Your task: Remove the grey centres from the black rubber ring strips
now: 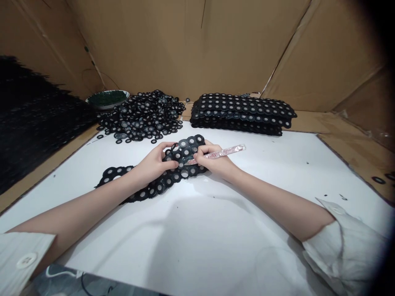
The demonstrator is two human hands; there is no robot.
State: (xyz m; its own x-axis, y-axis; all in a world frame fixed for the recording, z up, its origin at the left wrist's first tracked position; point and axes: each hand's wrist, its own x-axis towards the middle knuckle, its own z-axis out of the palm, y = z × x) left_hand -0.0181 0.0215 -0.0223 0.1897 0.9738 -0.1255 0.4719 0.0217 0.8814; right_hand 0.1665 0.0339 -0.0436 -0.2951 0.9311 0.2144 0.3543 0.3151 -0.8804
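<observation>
A sheet of black rubber rings (160, 188), joined in rows with some openings in it, lies slanted on the white surface. My left hand (153, 161) grips its upper part between thumb and fingers. One ring (174, 147) stands tilted up by those fingers; whether it is loose I cannot tell. In my right hand (212, 158) is a slim pointed tool (226, 151) with a red-and-white handle wrapped in clear film. Its tip points left, in among the rings near my left thumb. My right fingers also rest against the sheet's right end.
Behind my left hand is a heap of loose black rings (145, 115), beside a dish (106, 106) of dark green bits. Stacked ring sheets (242, 111) lie at the back right. Dark piled material (33, 119) rises at left. Cardboard walls (191, 53) enclose the white board (197, 238).
</observation>
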